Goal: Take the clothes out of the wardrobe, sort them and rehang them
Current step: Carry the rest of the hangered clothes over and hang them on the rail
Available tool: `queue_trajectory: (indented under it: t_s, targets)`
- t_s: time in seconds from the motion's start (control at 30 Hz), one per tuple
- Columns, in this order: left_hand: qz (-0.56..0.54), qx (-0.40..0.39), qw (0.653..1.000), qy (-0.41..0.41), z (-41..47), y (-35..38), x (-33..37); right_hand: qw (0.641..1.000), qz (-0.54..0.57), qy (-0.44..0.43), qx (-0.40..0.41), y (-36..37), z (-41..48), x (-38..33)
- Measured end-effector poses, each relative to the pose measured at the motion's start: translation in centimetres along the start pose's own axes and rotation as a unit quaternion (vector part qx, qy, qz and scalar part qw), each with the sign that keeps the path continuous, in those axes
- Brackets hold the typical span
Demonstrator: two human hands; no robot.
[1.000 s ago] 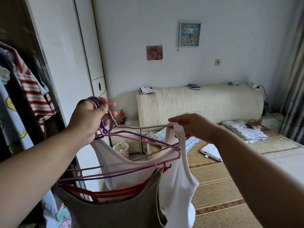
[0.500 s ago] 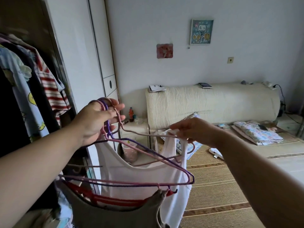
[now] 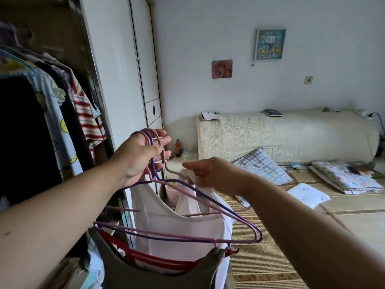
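My left hand (image 3: pixel 141 157) grips the hooks of several wire hangers (image 3: pixel 235 215), pink and purple, held up in front of the open wardrobe (image 3: pixel 41 59). A white tank top (image 3: pixel 177 226) hangs from one of them. A grey-brown top (image 3: pixel 150 274) on a red hanger (image 3: pixel 150 256) hangs lowest. My right hand (image 3: pixel 210 174) pinches the white top's shoulder strap at the pink hanger's arm. Inside the wardrobe hang a red-striped shirt (image 3: pixel 87 113), a pale printed shirt (image 3: pixel 56 113) and dark clothes (image 3: pixel 20 132).
A white sliding door (image 3: pixel 116 69) stands just right of the wardrobe opening. A bed with a woven mat (image 3: pixel 270 257), a cream headboard (image 3: pixel 281 136), a checked pillow (image 3: pixel 262 167) and folded bedding (image 3: pixel 343 180) fills the right. A nightstand with a bottle (image 3: pixel 177 148) sits by the headboard.
The view has swung left toward the wardrobe. My right hand has drawn closer to the left hand, still pinching the white top's strap, and the strap has bunched up by the hanger's neck.
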State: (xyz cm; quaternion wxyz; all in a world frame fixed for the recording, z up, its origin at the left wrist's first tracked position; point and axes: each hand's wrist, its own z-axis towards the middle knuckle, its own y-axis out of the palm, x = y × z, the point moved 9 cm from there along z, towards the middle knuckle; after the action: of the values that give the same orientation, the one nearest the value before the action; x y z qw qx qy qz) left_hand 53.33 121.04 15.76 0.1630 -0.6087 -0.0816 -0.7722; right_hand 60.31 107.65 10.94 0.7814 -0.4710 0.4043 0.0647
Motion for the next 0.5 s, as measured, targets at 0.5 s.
queue_trajectory:
  t_s: [0.5]
  targets:
    - [-0.028,0.102,0.993,0.047,-0.1,-2.0,2.9,0.992,0.009,0.070,0.103,-5.4,-1.3,5.4]
